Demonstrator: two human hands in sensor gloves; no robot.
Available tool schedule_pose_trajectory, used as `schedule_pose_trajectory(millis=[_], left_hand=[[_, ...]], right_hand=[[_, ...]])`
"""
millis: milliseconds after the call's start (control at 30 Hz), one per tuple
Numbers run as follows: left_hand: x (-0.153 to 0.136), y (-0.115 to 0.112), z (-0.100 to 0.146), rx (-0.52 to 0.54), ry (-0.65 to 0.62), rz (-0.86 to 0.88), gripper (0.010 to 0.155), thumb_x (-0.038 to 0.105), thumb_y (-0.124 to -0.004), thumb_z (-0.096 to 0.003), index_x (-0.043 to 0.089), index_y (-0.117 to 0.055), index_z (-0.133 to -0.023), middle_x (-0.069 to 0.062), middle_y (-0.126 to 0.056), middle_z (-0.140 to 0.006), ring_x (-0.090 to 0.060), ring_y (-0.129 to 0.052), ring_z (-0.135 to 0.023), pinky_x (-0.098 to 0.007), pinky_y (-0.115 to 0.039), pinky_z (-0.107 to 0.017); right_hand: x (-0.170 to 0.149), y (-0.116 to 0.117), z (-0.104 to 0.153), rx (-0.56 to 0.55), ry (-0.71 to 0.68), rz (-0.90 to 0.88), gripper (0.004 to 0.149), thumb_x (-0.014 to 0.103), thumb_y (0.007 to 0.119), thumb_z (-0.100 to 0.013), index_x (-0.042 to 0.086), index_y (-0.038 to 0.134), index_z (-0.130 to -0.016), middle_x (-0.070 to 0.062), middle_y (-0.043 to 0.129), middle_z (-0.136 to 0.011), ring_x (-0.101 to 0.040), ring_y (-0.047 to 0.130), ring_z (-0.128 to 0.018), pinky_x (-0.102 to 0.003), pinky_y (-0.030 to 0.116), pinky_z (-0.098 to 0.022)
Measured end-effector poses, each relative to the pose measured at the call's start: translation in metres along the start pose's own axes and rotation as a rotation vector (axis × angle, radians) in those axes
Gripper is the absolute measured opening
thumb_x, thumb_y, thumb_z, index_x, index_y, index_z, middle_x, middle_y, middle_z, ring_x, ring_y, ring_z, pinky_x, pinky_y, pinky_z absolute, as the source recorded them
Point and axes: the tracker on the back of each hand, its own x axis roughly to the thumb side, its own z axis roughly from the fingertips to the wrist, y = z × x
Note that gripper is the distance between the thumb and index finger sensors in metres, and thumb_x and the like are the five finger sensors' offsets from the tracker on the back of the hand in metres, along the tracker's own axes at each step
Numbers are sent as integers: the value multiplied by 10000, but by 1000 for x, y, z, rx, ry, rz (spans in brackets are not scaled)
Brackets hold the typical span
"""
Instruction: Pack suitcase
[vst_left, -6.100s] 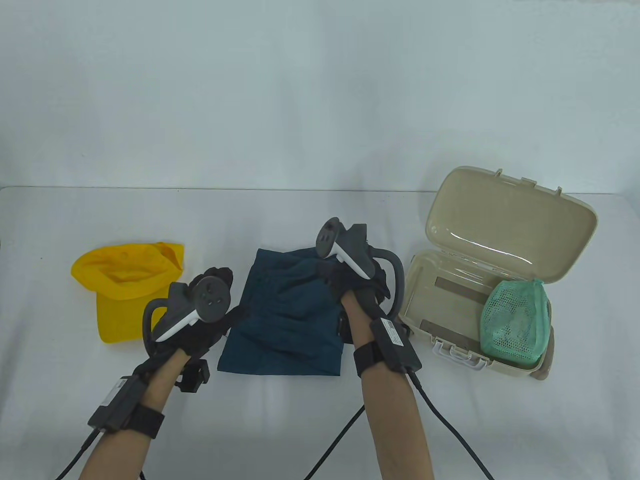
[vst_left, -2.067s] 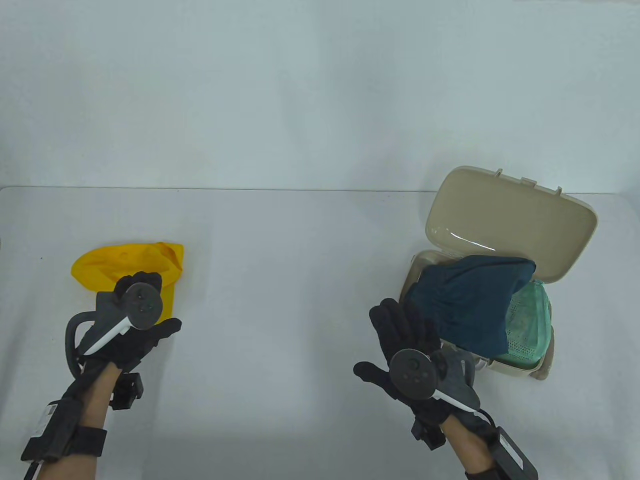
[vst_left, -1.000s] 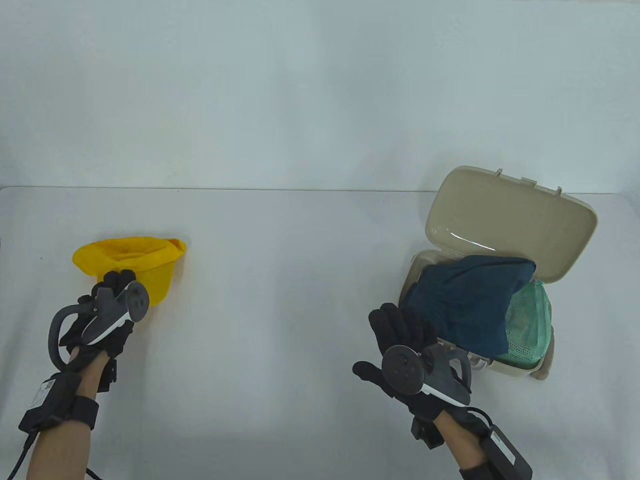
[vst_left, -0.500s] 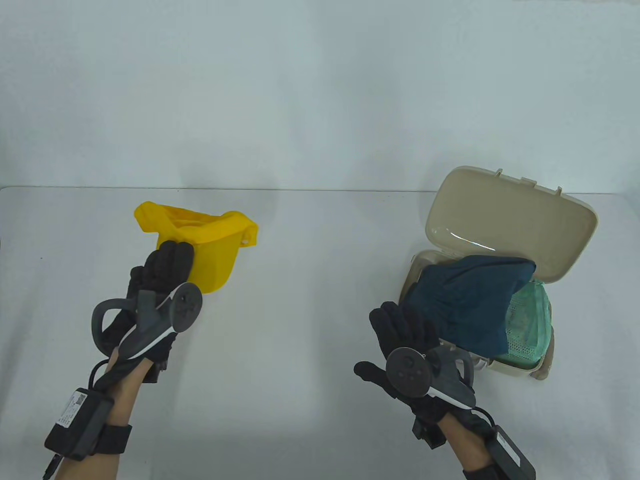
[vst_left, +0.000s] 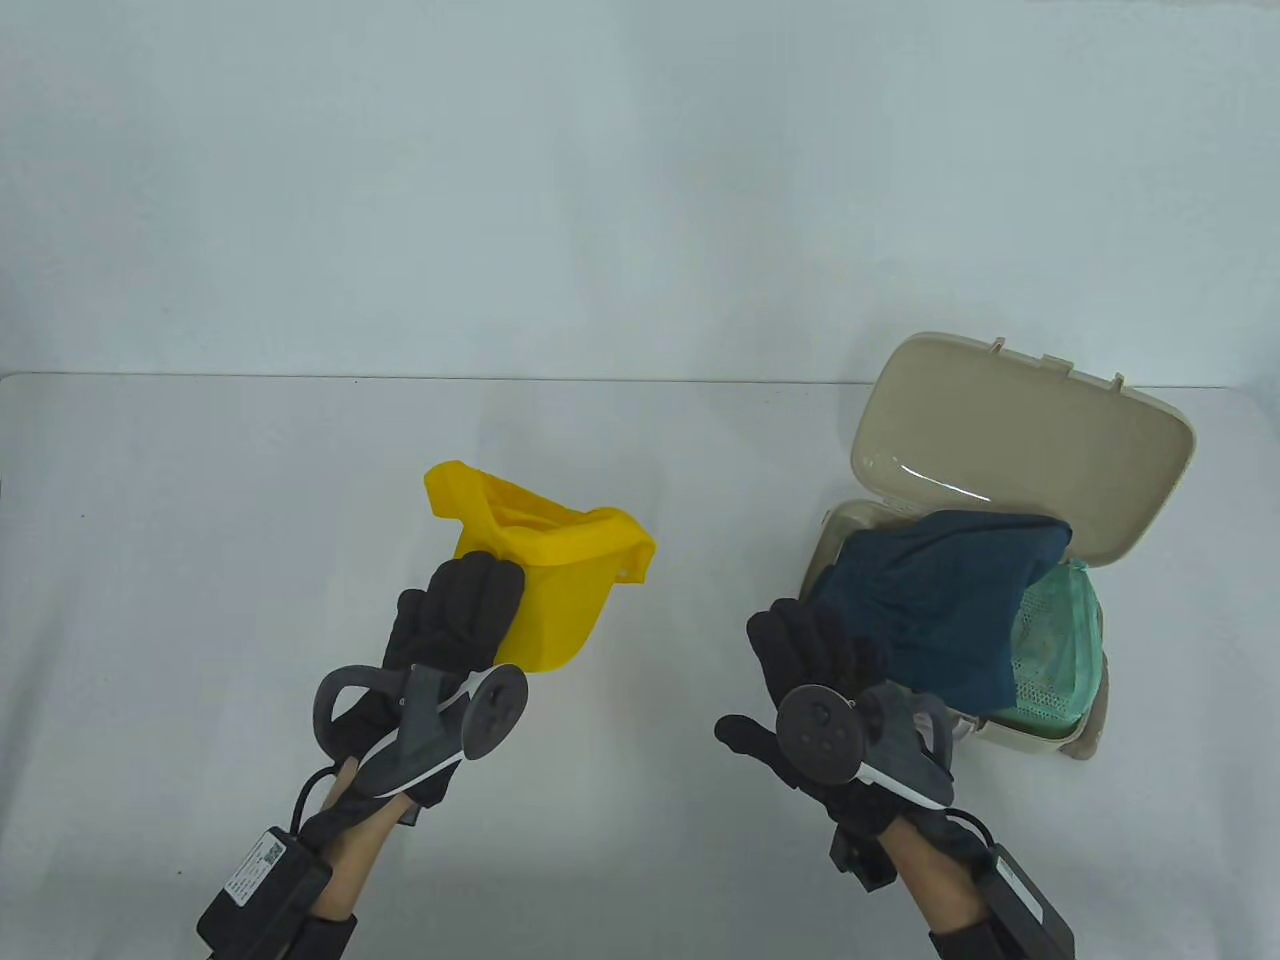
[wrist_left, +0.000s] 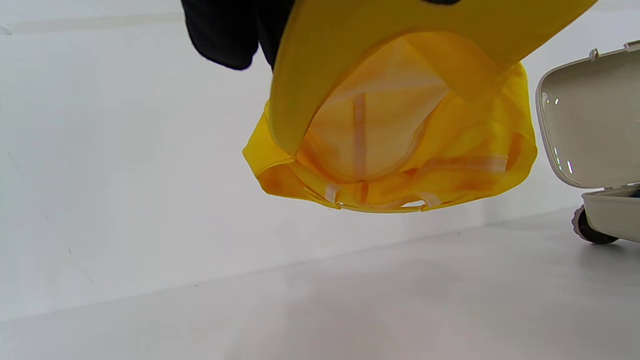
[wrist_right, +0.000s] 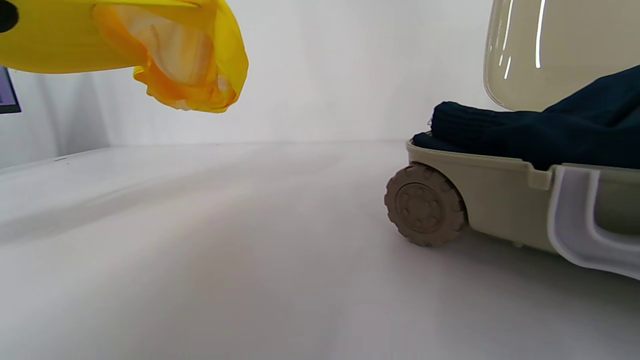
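Inside suitcase (vst_left: 1090, 470): navy garment (vst_left: 930, 600), green mesh bag (vst_left: 1060, 640)

We're in a bare recording setup, a lab or studio: a plain white table (vst_left: 620, 860) under the gloved fingers (vst_left: 470, 600), a blank white backdrop (vst_left: 640, 180) beyond them, sensor cables (vst_left: 300, 800) trailing from both wrists.

no text or label can be read.
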Motion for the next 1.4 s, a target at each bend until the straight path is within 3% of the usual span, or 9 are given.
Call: schedule_pose_trajectory(millis=[100, 233, 367, 500, 633, 767, 1100, 1233, 1400], left_hand=[[-1, 1, 1, 11, -9, 19, 623, 355, -491, -552, 301, -234, -1117, -45, -399, -1208, -286, -566, -1124, -469, -577, -806], [0, 3, 3, 36, -24, 27, 624, 356, -489, -552, 303, -229, -1116, -43, -393, -1209, -286, -564, -1125, -468, -575, -807], [6, 5, 8, 55, -56, 16, 622, 354, -493, -550, 308, -236, -1115, -42, -403, -1207, -280, -584, -1120, -463, -586, -804], [10, 8, 13, 77, -83, 17, 621, 353, -494, -549, 311, -239, -1114, -41, -408, -1206, -276, -595, -1117, -459, -588, -804], [13, 14, 18, 113, -104, 21, 621, 354, -492, -549, 312, -235, -1113, -39, -405, -1206, -270, -598, -1117, -457, -588, -805], [13, 21, 24, 165, -122, 27, 621, 357, -487, -549, 317, -222, -1110, -35, -393, -1208, -264, -599, -1117, -453, -585, -808], [12, 27, 31, 222, -157, 76, 627, 367, -458, -549, 346, -150, -1094, -19, -334, -1212, -250, -584, -1124, -443, -568, -821], [13, 23, 30, 198, -207, 95, 630, 370, -455, -546, 365, -127, -1084, -11, -317, -1212, -246, -572, -1129, -437, -557, -827], [21, 10, 27, 103, -248, 56, 625, 359, -478, -544, 385, -159, -1080, -16, -305, -1211, -257, -562, -1130, -438, -550, -826]], right_hand=[[1, -16, -8, -4, 15, -83, 941, 743, 460, -424, 166, 218, -1128, -145, 261, -1222, -513, 308, -1106, -698, 367, -736], [15, -56, -27, -41, 10, -21, 935, 745, 453, -426, 174, 223, -1129, -149, 261, -1221, -514, 357, -1108, -697, 458, -730], [27, -104, -62, -67, 49, -44, 925, 746, 446, -425, 185, 237, -1130, -144, 305, -1222, -494, 497, -1102, -672, 544, -721], [33, -122, -98, -23, 104, -31, 917, 749, 443, -420, 195, 283, -1132, -126, 429, -1208, -436, 632, -1064, -636, 609, -707], [33, -118, -135, 127, 141, -149, 922, 754, 435, -417, 184, 318, -1133, -134, 519, -1185, -427, 703, -1023, -613, 651, -686], [29, -103, -164, 321, 105, -399, 945, 763, 415, -422, 154, 318, -1138, -173, 574, -1160, -448, 735, -989, -613, 673, -662], [5, -40, -188, 649, 13, -769, 998, 785, 388, -422, 106, 263, -1143, -259, 645, -1113, -500, 814, -918, -648, 720, -608], [3, -22, -185, 693, -76, -954, 996, 779, 402, -427, 79, 353, -1133, -212, 814, -998, -433, 933, -811, -595, 795, -560], [7, -39, -185, 650, -111, -920, 955, 753, 505, -449, 71, 421, -1112, -150, 861, -938, -378, 945, -794, -574, 777, -588]])
